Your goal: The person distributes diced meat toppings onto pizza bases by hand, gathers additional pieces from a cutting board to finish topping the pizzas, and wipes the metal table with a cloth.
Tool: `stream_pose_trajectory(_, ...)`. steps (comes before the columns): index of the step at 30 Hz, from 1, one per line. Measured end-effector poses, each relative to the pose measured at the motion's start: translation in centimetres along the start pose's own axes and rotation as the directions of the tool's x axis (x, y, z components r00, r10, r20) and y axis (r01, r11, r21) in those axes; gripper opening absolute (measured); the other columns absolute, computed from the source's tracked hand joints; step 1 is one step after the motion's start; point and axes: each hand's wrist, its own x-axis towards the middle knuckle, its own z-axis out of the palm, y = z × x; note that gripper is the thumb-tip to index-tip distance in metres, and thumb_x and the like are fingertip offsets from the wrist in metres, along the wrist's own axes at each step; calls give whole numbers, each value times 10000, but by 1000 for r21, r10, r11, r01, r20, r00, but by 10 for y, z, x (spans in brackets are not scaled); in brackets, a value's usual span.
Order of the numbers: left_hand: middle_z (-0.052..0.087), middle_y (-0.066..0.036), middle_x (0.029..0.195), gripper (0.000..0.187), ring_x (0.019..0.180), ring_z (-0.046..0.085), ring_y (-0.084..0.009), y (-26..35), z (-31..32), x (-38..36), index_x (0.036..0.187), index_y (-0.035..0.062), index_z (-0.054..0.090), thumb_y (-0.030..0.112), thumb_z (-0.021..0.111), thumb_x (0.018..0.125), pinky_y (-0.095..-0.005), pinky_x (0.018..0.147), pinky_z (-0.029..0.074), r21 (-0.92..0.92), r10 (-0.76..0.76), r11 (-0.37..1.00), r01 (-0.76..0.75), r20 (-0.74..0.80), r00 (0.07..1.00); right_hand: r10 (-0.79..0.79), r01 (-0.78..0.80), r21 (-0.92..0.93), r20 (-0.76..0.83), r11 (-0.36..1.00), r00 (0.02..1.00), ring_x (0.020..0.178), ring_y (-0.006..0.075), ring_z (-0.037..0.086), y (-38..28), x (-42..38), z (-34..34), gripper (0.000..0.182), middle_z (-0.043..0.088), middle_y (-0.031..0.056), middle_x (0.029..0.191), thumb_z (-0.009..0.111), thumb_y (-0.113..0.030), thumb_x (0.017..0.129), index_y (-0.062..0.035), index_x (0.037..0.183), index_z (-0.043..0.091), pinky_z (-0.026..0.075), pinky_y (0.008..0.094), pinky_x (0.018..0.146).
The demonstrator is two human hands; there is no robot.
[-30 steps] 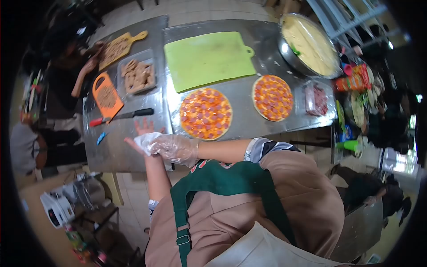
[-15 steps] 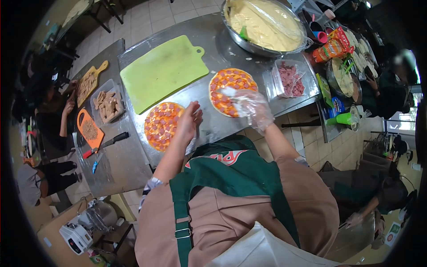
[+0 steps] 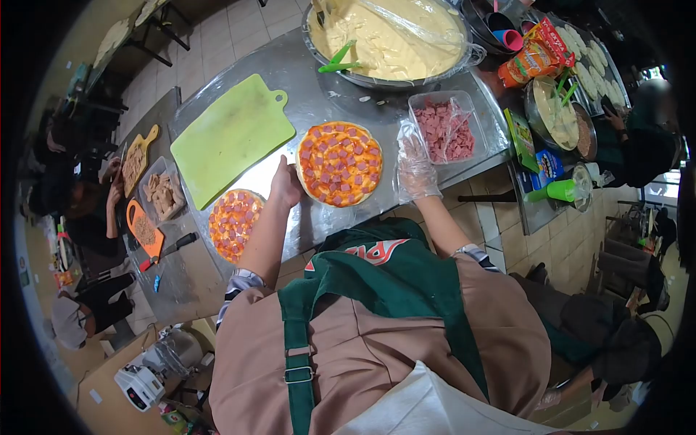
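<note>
A round pizza (image 3: 339,164) topped with diced pink meat, orange sauce and pale cheese lies in front of me. My bare left hand (image 3: 286,185) is at its left rim, thumb up, with the other fingers passing out of sight at the edge. To the right, my right hand (image 3: 416,170) wears a clear plastic glove; its fingers are stretched out beside the plastic tub of diced pink meat (image 3: 444,132), apart from the pizza. A second pizza with similar topping (image 3: 235,223) lies left of my left forearm.
A green cutting board (image 3: 232,138) lies behind the pizzas. Beyond it stands a big metal bowl of creamy yellow mixture (image 3: 406,43). On the left are a tub of brownish pieces (image 3: 165,190), an orange board (image 3: 145,228) and a knife (image 3: 174,248). Other people stand on both sides.
My right hand has drawn back from over the pizza to beside the meat tub. My left hand has come to the pizza's left rim. The whole view has shifted.
</note>
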Motion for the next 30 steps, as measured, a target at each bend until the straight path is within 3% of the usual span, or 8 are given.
stream_pose_trajectory(3, 349, -171, 1239, 541, 1156, 332, -286, -11, 2, 1, 1199, 13, 331, 415, 165, 876, -437, 966, 244, -190, -25, 980, 64, 202, 979, -32, 28, -94, -50, 995, 998, 1081, 318, 398, 24, 7, 9, 445, 352, 157, 1226, 499, -130, 725, -91, 1158, 405, 356, 371, 882)
stream_pose_trajectory(5, 429, -160, 1173, 446, 1061, 441, -279, -28, -7, 18, 1168, 13, 380, 330, 257, 880, -413, 894, 362, -259, 41, 964, 57, 358, 933, -75, 77, -167, 16, 983, 997, 1117, 308, 361, 42, 12, 15, 418, 361, 150, 1219, 484, -160, 752, -56, 1151, 416, 312, 355, 929)
stream_pose_trajectory(7, 464, -157, 1136, 391, 1007, 486, -273, -40, -8, 28, 1138, 14, 415, 278, 315, 868, -411, 845, 409, -284, 22, 952, 119, 448, 894, -25, 25, 57, 1, 998, 1000, 1111, 306, 368, 36, 17, 0, 425, 370, 159, 1209, 502, -183, 751, -72, 1153, 423, 312, 353, 928)
stream_pose_trajectory(11, 470, -145, 1132, 374, 1000, 495, -256, -40, 22, 10, 1129, 22, 426, 267, 348, 858, -408, 823, 427, -327, 36, 933, 149, 497, 867, -8, 13, -58, 75, 998, 997, 1105, 333, 369, 28, 26, 4, 469, 315, 166, 1258, 488, -229, 764, -77, 1193, 373, 342, 368, 897)
stream_pose_trajectory(13, 482, -126, 1127, 372, 994, 503, -242, -38, 40, 2, 1124, 31, 435, 272, 379, 845, -392, 803, 442, -363, 107, 909, 207, 682, 724, 4, 4, -89, 87, 996, 996, 1111, 331, 364, 24, 36, 7, 476, 307, 165, 1265, 482, -239, 767, -76, 1199, 364, 334, 370, 904)
stream_pose_trajectory(17, 491, -110, 1120, 422, 999, 501, -242, -53, 38, 18, 1129, 54, 440, 353, 358, 841, -383, 816, 433, -376, 165, 922, 94, 601, 782, 46, -31, -110, 140, 993, 989, 1124, 327, 349, 17, 54, 9, 479, 295, 156, 1276, 465, -251, 776, -72, 1206, 354, 306, 372, 926)
stream_pose_trajectory(22, 473, -112, 1143, 445, 1016, 488, -246, -59, 42, 14, 1144, 70, 428, 383, 344, 839, -395, 829, 423, -452, 261, 887, 90, 653, 711, -3, 26, -226, 100, 974, 995, 1150, 340, 307, 16, 61, 13, 477, 271, 132, 1296, 445, -269, 785, -101, 1221, 350, 287, 383, 944)
stream_pose_trajectory(30, 425, -119, 1193, 528, 1069, 441, -275, -71, 38, 25, 1190, 90, 384, 458, 356, 813, -422, 862, 390, -522, 326, 850, 72, 628, 707, -17, 31, -141, 95, 990, 995, 1156, 415, 254, 6, 61, 0, 500, 202, 237, 1292, 481, -232, 766, -72, 1215, 330, 284, 417, 937)
